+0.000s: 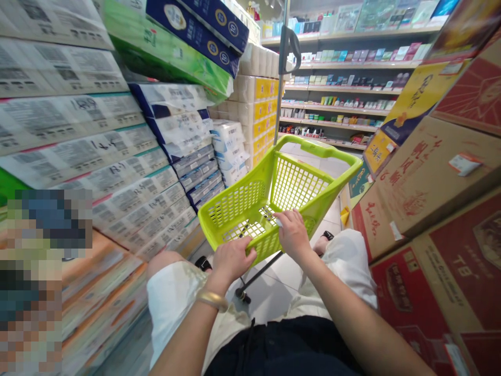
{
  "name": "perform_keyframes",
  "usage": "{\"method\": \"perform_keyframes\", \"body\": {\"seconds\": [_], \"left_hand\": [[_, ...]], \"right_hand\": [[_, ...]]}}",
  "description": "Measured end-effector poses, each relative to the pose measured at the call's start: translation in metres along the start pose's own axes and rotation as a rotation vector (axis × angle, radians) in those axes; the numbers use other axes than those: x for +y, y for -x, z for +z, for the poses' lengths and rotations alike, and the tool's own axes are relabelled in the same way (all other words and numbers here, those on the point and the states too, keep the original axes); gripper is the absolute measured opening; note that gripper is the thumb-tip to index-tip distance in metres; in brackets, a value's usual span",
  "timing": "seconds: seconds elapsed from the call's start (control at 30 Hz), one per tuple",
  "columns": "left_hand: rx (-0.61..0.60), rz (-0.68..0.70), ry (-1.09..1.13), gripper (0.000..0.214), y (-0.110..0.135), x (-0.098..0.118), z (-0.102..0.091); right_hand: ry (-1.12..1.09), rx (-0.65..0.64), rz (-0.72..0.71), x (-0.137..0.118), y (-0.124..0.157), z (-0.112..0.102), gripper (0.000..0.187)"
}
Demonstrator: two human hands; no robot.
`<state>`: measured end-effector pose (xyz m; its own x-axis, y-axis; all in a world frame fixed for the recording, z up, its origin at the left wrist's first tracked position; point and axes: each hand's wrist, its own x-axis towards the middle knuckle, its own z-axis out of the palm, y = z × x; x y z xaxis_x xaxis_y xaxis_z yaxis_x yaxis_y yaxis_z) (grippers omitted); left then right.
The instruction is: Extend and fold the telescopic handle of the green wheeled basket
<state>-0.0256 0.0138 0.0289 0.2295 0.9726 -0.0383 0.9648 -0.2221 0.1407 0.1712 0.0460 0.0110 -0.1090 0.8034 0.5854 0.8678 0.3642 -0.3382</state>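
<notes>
- Gripping the near rim of a lime-green shopping cart basket, the left hand and right hand both curl closed over it, just ahead of the person's lap.
- No goods show inside the basket; a small pale scrap by the right fingers is hard to make out.
- Stacked toilet-paper packs rise beyond the left hand, cardboard cartons beyond the right, store shelves ahead.

Shop shelves, tile flr
</notes>
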Motion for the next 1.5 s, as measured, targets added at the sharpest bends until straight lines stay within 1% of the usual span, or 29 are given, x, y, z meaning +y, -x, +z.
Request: {"method": "perform_keyframes", "body": {"seconds": [0.1, 0.23, 0.3, 0.37, 0.43, 0.5, 0.57, 0.63, 0.7, 0.73, 0.83, 0.87, 0.93, 1.03, 1.1, 1.13, 1.2, 1.3, 1.37, 1.43, 1.5], "left_hand": [[-0.008, -0.009, 0.008, 0.027, -0.001, 0.001, -0.001], [-0.027, -0.008, -0.004, 0.026, -0.002, -0.002, 0.0], [-0.024, 0.0, -0.012, 0.025, -0.001, -0.004, 0.001], [-0.016, 0.005, -0.012, 0.024, 0.0, -0.004, 0.001], [-0.009, 0.006, -0.007, 0.025, 0.002, -0.003, 0.001], [-0.007, 0.004, -0.001, 0.026, 0.005, -0.001, 0.0], [-0.013, 0.0, 0.001, 0.027, 0.006, 0.002, -0.001], [-0.017, -0.001, -0.002, 0.028, 0.007, 0.004, -0.002], [-0.017, -0.001, -0.007, 0.028, 0.008, 0.004, -0.002], [-0.016, 0.0, -0.01, 0.029, 0.008, 0.003, -0.002], [-0.017, 0.005, -0.024, 0.029, 0.009, 0.001, -0.003], [-0.018, 0.007, -0.029, 0.029, 0.01, 0.0, -0.004], [-0.018, 0.008, -0.035, 0.029, 0.012, -0.001, -0.005], [-0.02, 0.002, -0.038, 0.028, 0.015, -0.001, -0.007], [-0.02, -0.001, -0.036, 0.028, 0.016, 0.001, -0.008], [-0.019, -0.002, -0.034, 0.028, 0.016, 0.001, -0.008], [-0.015, -0.003, -0.026, 0.028, 0.016, 0.002, -0.008], [-0.008, -0.001, -0.012, 0.028, 0.016, 0.001, -0.008], [-0.006, -0.001, -0.006, 0.028, 0.017, 0.0, -0.008], [-0.005, -0.003, -0.001, 0.027, 0.019, -0.001, -0.008], [-0.004, -0.003, 0.005, 0.027, 0.02, 0.0, -0.007]], "right_hand": [[-0.006, 0.002, 0.028, -0.016, 0.006, 0.007, 0.046], [-0.071, -0.058, -0.048, -0.047, 0.02, 0.019, 0.045], [-0.092, -0.079, -0.077, -0.052, 0.023, 0.02, 0.046], [-0.094, -0.09, -0.095, -0.046, 0.022, 0.017, 0.045], [-0.08, -0.081, -0.091, -0.033, 0.018, 0.01, 0.044], [-0.056, -0.052, -0.053, -0.019, 0.012, 0.003, 0.045], [-0.032, -0.027, 0.0, -0.011, 0.008, -0.001, 0.045], [-0.017, -0.017, 0.051, -0.013, 0.007, 0.0, 0.045], [-0.017, -0.031, 0.068, -0.026, 0.011, 0.005, 0.043], [-0.023, -0.047, 0.057, -0.034, 0.014, 0.009, 0.042], [-0.062, -0.114, -0.06, -0.051, 0.023, 0.015, 0.041], [-0.068, -0.127, -0.085, -0.051, 0.024, 0.015, 0.042], [-0.056, -0.129, -0.083, -0.042, 0.022, 0.008, 0.042], [-0.007, -0.101, -0.015, -0.017, 0.011, -0.004, 0.043], [0.018, -0.081, 0.026, -0.007, 0.006, -0.008, 0.045], [0.027, -0.074, 0.039, -0.007, 0.005, -0.007, 0.044], [0.027, -0.07, 0.033, -0.016, 0.008, -0.002, 0.042], [-0.013, -0.074, -0.052, -0.035, 0.019, 0.009, 0.041], [-0.04, -0.079, -0.102, -0.041, 0.025, 0.012, 0.042], [-0.05, -0.082, -0.108, -0.038, 0.025, 0.009, 0.042], [-0.041, -0.067, -0.074, -0.028, 0.021, 0.003, 0.042]]}}
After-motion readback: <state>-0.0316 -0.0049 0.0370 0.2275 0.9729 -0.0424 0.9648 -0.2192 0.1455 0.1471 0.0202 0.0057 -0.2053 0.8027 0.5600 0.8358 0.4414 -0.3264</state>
